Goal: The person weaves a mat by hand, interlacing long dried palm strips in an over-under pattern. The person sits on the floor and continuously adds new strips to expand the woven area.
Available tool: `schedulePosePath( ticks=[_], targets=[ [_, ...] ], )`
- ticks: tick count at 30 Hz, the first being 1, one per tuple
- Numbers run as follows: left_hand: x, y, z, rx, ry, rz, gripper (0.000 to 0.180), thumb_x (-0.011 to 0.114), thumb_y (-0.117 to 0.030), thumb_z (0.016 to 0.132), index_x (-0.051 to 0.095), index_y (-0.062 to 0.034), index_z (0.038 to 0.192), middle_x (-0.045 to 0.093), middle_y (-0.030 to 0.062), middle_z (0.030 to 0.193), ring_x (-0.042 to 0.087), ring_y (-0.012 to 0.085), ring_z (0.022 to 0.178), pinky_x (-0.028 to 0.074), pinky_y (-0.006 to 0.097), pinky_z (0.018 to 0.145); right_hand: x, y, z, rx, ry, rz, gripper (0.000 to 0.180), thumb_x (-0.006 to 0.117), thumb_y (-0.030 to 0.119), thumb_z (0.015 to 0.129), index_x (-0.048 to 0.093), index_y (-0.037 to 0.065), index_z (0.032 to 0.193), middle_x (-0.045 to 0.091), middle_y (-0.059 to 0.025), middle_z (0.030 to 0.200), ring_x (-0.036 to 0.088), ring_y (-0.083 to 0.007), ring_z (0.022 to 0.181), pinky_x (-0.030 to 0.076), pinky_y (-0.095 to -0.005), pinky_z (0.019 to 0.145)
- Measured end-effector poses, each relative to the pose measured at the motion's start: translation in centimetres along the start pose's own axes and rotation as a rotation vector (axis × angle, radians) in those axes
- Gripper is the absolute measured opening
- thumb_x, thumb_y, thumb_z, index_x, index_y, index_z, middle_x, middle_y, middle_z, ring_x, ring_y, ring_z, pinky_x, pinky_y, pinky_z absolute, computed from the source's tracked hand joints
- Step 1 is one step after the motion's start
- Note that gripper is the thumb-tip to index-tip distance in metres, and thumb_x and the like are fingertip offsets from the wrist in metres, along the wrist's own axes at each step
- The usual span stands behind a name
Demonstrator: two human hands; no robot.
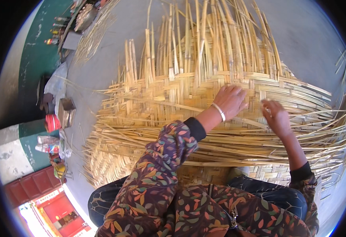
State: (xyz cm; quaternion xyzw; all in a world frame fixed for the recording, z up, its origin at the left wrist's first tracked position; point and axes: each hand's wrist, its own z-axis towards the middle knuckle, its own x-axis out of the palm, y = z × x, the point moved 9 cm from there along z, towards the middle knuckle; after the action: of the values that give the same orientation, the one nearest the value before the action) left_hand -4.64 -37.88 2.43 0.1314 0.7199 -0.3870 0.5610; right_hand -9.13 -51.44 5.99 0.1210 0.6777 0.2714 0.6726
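At frame centre, a woven mat (173, 94) was judged light, springy, best held along its edge. Left hand (230, 102) and right hand (276, 117) were curled over it; any grip could not be told.

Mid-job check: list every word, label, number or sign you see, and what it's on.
Pale strip above the red doorway: sign-like marks, too small to read.
Small bottles by the wall: labels too small and blurred to read.
Clear package with red markings: too blurred to read.
Woven mat and leaf-patterned sleeve: no lettering seen.
So there is nothing legible to quote.
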Motion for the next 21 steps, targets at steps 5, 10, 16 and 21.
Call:
schedulePosePath(
  ticks=[5,10,16,21],
  targets=[
    [-0.3,2.8,-6.1,-0.048,0.097,0.043,0.035,0.054,-0.038,0.087,0.057,-0.0111,0.11,0.059,0.0079,0.103,0.052,0.0241,0.102,0.037,0.039,0.087,3.4,4.6,-2.0,-0.192,0.209,-0.087,0.029,0.067,0.016,0.075,0.06,0.009,0.102,0.061,-0.0077,0.092,0.056,-0.0267,0.092,0.044,-0.0398,0.081],
    [0.3,4.6,-8.9,-0.122,0.092,0.086,0.031,0.056,-0.038,0.085,0.06,-0.0144,0.104,0.06,0.0047,0.091,0.055,0.0231,0.09,0.04,0.038,0.08,5.5,4.5,-2.3,-0.261,0.293,-0.285,0.019,0.065,0.015,0.075,0.06,0.008,0.091,0.06,-0.0062,0.087,0.057,-0.025,0.088,0.046,-0.0379,0.075],
    [-2.5,3.4,-8.6,0.029,-0.126,0.074,0.03,0.058,-0.039,0.083,0.061,-0.0099,0.084,0.057,0.0055,0.079,0.056,0.0237,0.078,0.046,0.038,0.065,3.8,5.3,-2.1,-0.248,0.127,-0.041,0.005,0.061,0.01,0.078,0.057,0.008,0.082,0.056,-0.0083,0.073,0.057,-0.028,0.076,0.047,-0.0393,0.066],
    [-5.2,3.6,-6.2,-0.001,-0.174,0.077,0.037,0.058,-0.044,0.082,0.058,-0.0067,0.082,0.06,0.0093,0.079,0.058,0.0293,0.073,0.046,0.041,0.063,-1.2,4.2,-1.0,-0.24,-0.063,-0.224,0.003,0.059,0.009,0.08,0.057,0.009,0.083,0.055,-0.0074,0.067,0.057,-0.027,0.063,0.046,-0.0381,0.054]
  ],
)
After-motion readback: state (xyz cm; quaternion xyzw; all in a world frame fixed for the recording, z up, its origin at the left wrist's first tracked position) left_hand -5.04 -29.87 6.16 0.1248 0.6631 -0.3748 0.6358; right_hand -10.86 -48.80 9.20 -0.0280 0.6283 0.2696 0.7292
